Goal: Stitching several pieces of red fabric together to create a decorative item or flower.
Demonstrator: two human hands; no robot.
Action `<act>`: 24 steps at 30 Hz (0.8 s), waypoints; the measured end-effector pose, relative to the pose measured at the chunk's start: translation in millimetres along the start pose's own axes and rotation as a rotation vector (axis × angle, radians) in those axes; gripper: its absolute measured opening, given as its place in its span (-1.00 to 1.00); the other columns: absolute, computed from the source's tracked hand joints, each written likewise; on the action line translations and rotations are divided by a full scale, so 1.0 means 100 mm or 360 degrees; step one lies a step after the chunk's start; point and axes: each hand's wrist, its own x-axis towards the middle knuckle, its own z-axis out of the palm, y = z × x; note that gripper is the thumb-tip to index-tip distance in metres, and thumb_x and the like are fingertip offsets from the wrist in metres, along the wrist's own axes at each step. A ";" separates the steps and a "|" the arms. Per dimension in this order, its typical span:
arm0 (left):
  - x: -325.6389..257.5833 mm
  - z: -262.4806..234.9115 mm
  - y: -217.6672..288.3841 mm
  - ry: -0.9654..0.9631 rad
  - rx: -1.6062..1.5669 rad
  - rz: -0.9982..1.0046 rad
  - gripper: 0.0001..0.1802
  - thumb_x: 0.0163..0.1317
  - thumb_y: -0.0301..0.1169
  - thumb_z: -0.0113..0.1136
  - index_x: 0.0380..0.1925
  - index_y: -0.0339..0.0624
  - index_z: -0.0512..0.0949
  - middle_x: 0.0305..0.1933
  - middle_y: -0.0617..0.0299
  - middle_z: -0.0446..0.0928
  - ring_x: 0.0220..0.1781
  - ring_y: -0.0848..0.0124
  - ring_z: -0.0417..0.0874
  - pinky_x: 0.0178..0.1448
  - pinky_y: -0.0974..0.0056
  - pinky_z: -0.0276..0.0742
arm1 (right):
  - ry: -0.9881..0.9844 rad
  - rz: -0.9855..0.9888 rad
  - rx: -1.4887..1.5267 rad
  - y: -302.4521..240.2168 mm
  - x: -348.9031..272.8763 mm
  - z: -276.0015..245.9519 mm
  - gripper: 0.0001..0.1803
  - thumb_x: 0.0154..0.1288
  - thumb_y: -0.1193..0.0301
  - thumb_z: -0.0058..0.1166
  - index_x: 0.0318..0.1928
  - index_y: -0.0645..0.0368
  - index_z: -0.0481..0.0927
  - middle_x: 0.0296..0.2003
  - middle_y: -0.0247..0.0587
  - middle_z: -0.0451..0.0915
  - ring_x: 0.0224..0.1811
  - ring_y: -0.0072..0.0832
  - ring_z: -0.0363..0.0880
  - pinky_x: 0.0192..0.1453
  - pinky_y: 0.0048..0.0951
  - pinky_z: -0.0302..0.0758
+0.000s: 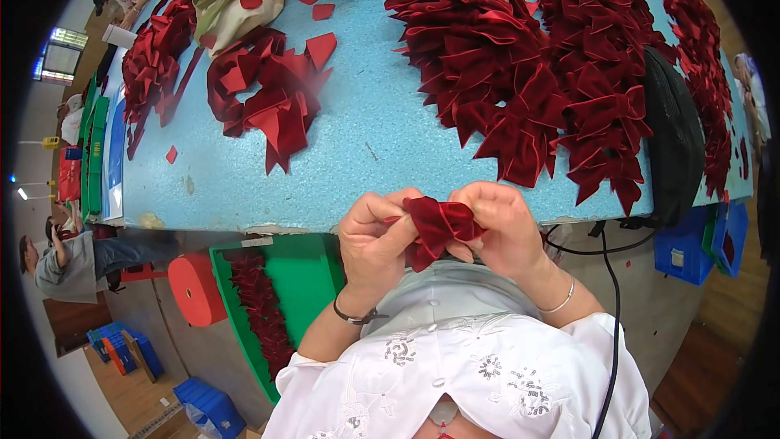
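Pinching a red velvet bow — left hand, right hand, over blue table

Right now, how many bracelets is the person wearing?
2: a dark bracelet on the left wrist and a thin silver bangle on the right wrist. Sleeves could hide more higher up.

A big heap of red bows lies on the blue worktop. A green tray and an orange stool sit below it. A black cable hangs down on the right.
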 end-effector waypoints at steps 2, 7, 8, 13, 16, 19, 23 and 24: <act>0.01 0.00 0.00 0.0046 0.0093 0.0017 -0.87 0.16 -0.61 0.11 -0.47 -0.19 0.39 -0.39 0.09 0.49 -0.42 0.51 0.45 -0.33 0.44 0.40 | 0.0063 -0.0070 -0.0239 -0.01 -0.01 -0.01 -0.87 0.19 0.49 -0.03 -0.35 0.35 0.49 -0.52 -0.19 0.45 -0.65 -0.59 0.20 -0.64 -0.54 0.19; 0.04 -0.02 -0.03 0.0010 0.0160 0.0070 -0.87 0.16 -0.61 0.12 -0.49 -0.20 0.38 -0.38 0.09 0.49 -0.42 0.51 0.45 -0.33 0.45 0.40 | -0.0011 -0.0136 -0.0644 -0.01 0.00 -0.06 -0.87 0.22 0.48 -0.02 -0.32 0.32 0.50 -0.55 -0.22 0.43 -0.68 -0.57 0.17 -0.64 -0.49 0.19; 0.04 -0.03 -0.05 -0.0035 0.0102 0.0040 -0.86 0.16 -0.61 0.12 -0.49 -0.20 0.38 -0.37 0.09 0.49 -0.42 0.51 0.45 -0.33 0.45 0.40 | -0.0028 -0.0067 -0.0329 0.00 0.01 -0.06 -0.86 0.23 0.47 -0.01 -0.31 0.32 0.50 -0.55 -0.23 0.43 -0.68 -0.57 0.19 -0.64 -0.47 0.19; 0.06 0.00 -0.06 0.0018 -0.0037 -0.0024 -0.85 0.15 -0.60 0.13 -0.50 -0.20 0.37 -0.37 0.09 0.50 -0.41 0.51 0.44 -0.33 0.45 0.38 | 0.0070 0.0166 0.0734 0.11 0.04 -0.08 -0.83 0.25 0.43 -0.01 -0.24 0.30 0.50 -0.55 -0.25 0.43 -0.64 -0.57 0.23 -0.63 -0.46 0.20; 0.05 -0.03 -0.04 0.0001 -0.0055 -0.0059 -0.85 0.15 -0.59 0.13 -0.51 -0.19 0.37 -0.36 0.10 0.51 -0.40 0.52 0.44 -0.32 0.45 0.38 | -0.0080 0.0132 0.0553 0.09 0.05 -0.11 -0.81 0.26 0.42 -0.01 -0.22 0.30 0.50 -0.54 -0.25 0.44 -0.61 -0.58 0.24 -0.61 -0.46 0.24; 0.06 -0.03 -0.01 0.0042 -0.0034 -0.0079 -0.85 0.15 -0.59 0.12 -0.52 -0.19 0.36 -0.35 0.10 0.51 -0.39 0.52 0.45 -0.30 0.44 0.38 | -0.0126 0.0050 0.0349 0.07 0.05 -0.08 -0.80 0.26 0.41 -0.02 -0.21 0.30 0.50 -0.53 -0.24 0.45 -0.61 -0.59 0.24 -0.59 -0.45 0.28; 0.08 -0.03 -0.01 0.0121 0.0023 -0.0070 -0.85 0.15 -0.60 0.11 -0.52 -0.18 0.36 -0.35 0.11 0.52 -0.37 0.51 0.46 -0.27 0.43 0.40 | -0.0052 -0.0051 0.0110 0.01 0.03 -0.05 -0.79 0.27 0.41 -0.03 -0.21 0.31 0.52 -0.50 -0.21 0.48 -0.61 -0.58 0.26 -0.56 -0.45 0.34; 0.08 -0.03 -0.01 0.0099 0.0018 -0.0055 -0.85 0.16 -0.60 0.11 -0.51 -0.18 0.36 -0.34 0.11 0.52 -0.36 0.51 0.47 -0.26 0.43 0.41 | -0.0034 -0.0023 0.0095 -0.01 0.03 -0.05 -0.79 0.28 0.40 -0.02 -0.21 0.32 0.52 -0.47 -0.19 0.50 -0.60 -0.57 0.30 -0.54 -0.45 0.38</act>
